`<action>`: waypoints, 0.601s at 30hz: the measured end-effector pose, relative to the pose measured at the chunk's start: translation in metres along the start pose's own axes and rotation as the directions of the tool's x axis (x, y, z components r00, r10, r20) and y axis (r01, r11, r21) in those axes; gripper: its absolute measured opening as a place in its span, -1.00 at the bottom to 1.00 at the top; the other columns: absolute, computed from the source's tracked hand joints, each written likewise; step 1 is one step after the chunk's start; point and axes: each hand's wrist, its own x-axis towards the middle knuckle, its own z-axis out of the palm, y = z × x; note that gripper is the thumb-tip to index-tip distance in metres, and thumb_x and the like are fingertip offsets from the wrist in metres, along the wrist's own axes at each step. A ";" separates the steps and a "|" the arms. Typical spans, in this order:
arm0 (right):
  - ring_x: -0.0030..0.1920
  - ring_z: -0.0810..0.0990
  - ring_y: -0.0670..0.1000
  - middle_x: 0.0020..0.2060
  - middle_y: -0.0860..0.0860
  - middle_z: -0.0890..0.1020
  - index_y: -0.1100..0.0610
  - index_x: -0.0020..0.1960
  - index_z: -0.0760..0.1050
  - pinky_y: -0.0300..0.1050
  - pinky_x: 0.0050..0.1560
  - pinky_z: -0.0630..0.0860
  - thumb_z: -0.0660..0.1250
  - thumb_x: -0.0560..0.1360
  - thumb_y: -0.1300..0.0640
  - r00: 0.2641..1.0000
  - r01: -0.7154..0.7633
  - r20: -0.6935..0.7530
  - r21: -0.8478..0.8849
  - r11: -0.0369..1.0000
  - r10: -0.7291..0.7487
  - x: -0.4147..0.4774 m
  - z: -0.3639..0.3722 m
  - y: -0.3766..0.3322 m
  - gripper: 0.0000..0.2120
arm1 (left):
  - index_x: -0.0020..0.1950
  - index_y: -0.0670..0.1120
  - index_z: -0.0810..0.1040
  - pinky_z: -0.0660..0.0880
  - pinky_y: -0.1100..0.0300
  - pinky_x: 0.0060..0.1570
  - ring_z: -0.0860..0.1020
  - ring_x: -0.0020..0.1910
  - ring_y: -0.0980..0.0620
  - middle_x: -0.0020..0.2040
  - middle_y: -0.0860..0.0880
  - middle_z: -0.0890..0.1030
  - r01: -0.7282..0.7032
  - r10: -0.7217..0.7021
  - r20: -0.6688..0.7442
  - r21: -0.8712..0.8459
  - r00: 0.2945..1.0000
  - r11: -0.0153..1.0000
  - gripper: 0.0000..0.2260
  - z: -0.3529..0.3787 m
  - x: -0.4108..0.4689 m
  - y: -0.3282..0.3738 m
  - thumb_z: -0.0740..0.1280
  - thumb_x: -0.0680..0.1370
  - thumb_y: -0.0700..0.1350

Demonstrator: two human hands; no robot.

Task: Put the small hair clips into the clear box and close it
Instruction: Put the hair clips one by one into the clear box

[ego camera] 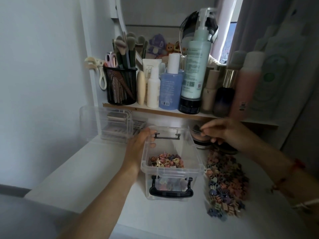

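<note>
Head view: nearest, on the white table (82, 171), stands the clear box (170, 171) with its top open and no lid on it. A black handle (170, 193) hangs on its near end wall. Inside, a heap of small hair clips (165, 160) in mixed pinks, yellows and purples lies on the bottom, towards the near end.

Just to the right of the box, a loose pile of clips (226, 183) is spread over the table, running from beside the box's far end to past its near end (the nearest ones are smeared by blur).

The left hand (138, 144) grips the box at its far left corner, fingers curled over the rim. The right hand (224, 133) hovers past the far right corner, above the far end of the pile. Its fingers are curled with the tips drawn together, but whether they pinch anything I cannot tell, since that part is blurred. A red bracelet (296, 165) sits on that wrist.

Further back on the left stands a clear organiser (107, 125) with flat cases in it. Above it, a shelf (155, 109) carries a black mesh cup (120, 85) of brushes, a blue bottle (170, 90) and a tall green pump bottle (195, 69)
</note>
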 end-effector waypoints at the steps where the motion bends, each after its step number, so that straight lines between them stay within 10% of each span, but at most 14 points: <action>1: -0.45 0.47 -0.16 -0.35 -0.02 0.59 0.16 -0.13 0.60 -0.44 -0.41 0.38 0.36 0.43 0.26 1.000 -0.006 -0.008 -0.067 0.998 0.005 0.002 0.000 0.006 -0.94 | -0.21 0.01 0.63 0.39 0.11 -0.16 0.52 -0.28 0.02 -0.25 -0.01 0.57 0.006 -0.006 -0.003 -0.011 1.000 1.000 -0.71 0.000 0.001 0.000 0.37 0.22 0.17; 8: 0.05 0.59 0.04 0.05 0.05 0.66 0.11 0.03 0.63 -0.22 0.02 0.43 0.28 0.46 0.22 1.000 -0.002 0.009 -0.722 0.692 0.013 0.008 0.010 0.039 -0.79 | -0.25 0.01 0.62 0.38 0.10 -0.15 0.51 -0.30 0.00 -0.32 0.02 0.60 -0.001 0.000 -0.013 -0.025 1.000 1.000 -0.70 0.001 0.003 0.000 0.39 0.17 0.17; 18: 0.06 0.58 0.07 0.04 0.06 0.64 0.09 -0.04 0.63 -0.15 -0.03 0.46 0.29 0.42 0.24 0.998 -0.066 -0.042 -0.789 0.611 0.053 0.010 0.015 0.039 -0.81 | -0.22 0.02 0.61 0.37 0.10 -0.12 0.52 -0.27 0.01 -0.28 0.00 0.57 0.007 -0.006 -0.043 0.022 0.999 1.000 -0.75 0.003 -0.003 0.002 0.29 0.29 0.14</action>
